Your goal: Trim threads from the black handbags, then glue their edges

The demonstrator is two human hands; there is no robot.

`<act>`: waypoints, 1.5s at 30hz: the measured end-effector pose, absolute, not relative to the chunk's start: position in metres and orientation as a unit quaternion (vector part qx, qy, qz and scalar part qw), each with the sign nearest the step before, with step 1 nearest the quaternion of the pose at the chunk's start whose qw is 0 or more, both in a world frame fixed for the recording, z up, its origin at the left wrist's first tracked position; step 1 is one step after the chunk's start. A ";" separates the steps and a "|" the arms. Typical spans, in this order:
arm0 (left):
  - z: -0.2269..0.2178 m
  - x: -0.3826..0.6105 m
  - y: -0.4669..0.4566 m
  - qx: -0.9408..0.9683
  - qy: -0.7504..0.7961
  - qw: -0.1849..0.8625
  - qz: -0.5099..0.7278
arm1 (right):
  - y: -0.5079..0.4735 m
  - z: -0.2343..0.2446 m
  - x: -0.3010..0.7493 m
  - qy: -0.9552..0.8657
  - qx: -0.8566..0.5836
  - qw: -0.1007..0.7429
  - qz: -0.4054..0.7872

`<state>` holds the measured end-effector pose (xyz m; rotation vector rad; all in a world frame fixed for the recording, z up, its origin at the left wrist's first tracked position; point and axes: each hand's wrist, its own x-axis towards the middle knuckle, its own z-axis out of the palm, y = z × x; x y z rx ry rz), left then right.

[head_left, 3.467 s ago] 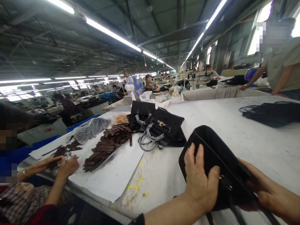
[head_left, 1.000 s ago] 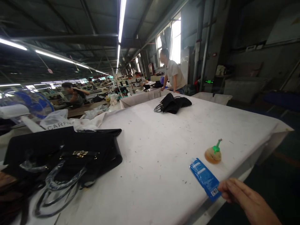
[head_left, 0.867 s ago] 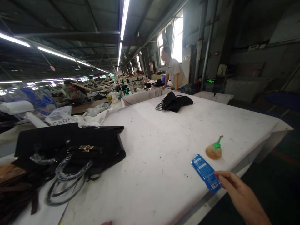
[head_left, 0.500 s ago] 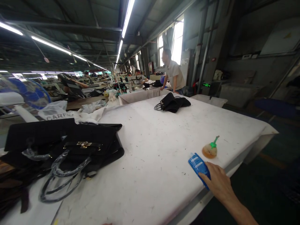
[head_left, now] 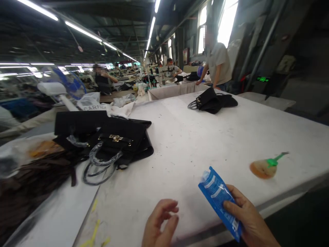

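Observation:
A blue plastic packet [head_left: 218, 195] with white print is gripped in my right hand [head_left: 248, 214], thumb on its face and fingers behind it. It is held tilted over the front part of the white-covered table [head_left: 177, 151]. My left hand [head_left: 161, 223] is to the left of the packet, apart from it, with fingers curled and a gap between thumb and fingertips; nothing shows in it. Beyond my right hand, on the right of the table, a squat bottle [head_left: 263, 168] with a green spout holds amber liquid.
Black handbags [head_left: 123, 137] with wrapped handles lie at the left, near dark brown strips [head_left: 38, 181]. Another black bag [head_left: 212, 99] lies at the table's far side, close to a standing person [head_left: 218, 63]. A blue fan [head_left: 72, 84] stands at the back left.
My right hand has lifted the blue packet from the table and brought it nearer. My left hand has risen into view. The camera view has turned left.

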<state>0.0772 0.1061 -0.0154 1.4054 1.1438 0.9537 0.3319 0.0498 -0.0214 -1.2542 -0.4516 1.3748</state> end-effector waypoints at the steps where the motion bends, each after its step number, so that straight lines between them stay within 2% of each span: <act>1: -0.007 0.086 0.107 0.581 0.448 0.555 0.392 | 0.052 -0.023 0.317 -0.185 -0.506 0.576 0.615; 5: 0.015 0.104 0.107 0.574 0.375 0.641 0.345 | 0.059 -0.034 0.272 -0.163 -0.437 0.579 0.669; 8: 0.014 0.104 0.099 0.567 0.417 0.616 0.355 | 0.063 -0.041 0.257 -0.160 -0.423 0.575 0.682; 12: 0.009 0.100 0.091 0.593 0.452 0.558 0.364 | 0.069 -0.049 0.256 -0.233 -0.464 0.526 0.674; 16: 0.009 0.094 0.092 0.650 0.431 0.508 0.365 | 0.070 -0.047 0.276 -0.307 -0.521 0.537 0.589; 20: 0.002 0.089 0.091 0.740 0.344 0.427 0.391 | 0.061 -0.020 0.308 -0.425 -0.554 0.552 0.455; 24: -0.006 0.090 0.088 0.781 0.272 0.350 0.440 | 0.053 0.020 0.321 -0.607 -0.506 0.513 0.337; 30: -0.005 0.090 0.090 0.780 0.280 0.358 0.429 | 0.056 0.036 0.315 -0.737 -0.473 0.439 0.198; 45: -0.010 0.093 0.087 0.766 0.290 0.408 0.404 | 0.071 0.052 0.311 -0.805 -0.441 0.376 0.127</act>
